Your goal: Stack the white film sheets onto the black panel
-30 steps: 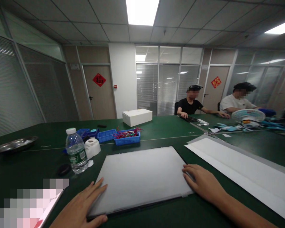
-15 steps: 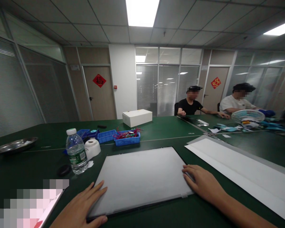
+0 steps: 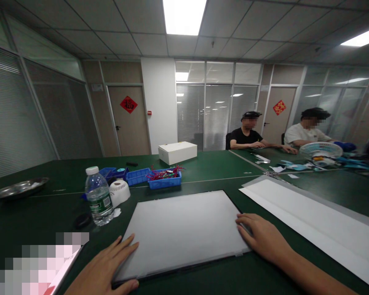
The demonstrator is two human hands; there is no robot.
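A flat white panel (image 3: 184, 233) with a thin black edge lies on the green table in front of me. My left hand (image 3: 107, 266) rests on its left front corner, fingers stretched out and apart, the thumb along the front edge. On the opposite side, my right hand (image 3: 261, 235) lies over the right edge with loosely bent fingers and the thumb on the white surface. Neither hand is closed round the panel. The undersides of both hands are hidden.
Left of the panel stand a water bottle (image 3: 99, 196) and a white vented part (image 3: 119, 191). Behind are a blue tray (image 3: 165, 182) of red wires and a white box (image 3: 177, 153). Long white sheets (image 3: 313, 221) lie to the right. Two people sit across the table.
My hands and the panel have stayed in place. Across the table, the person in black has shifted one hand toward the right of the picture and lower.
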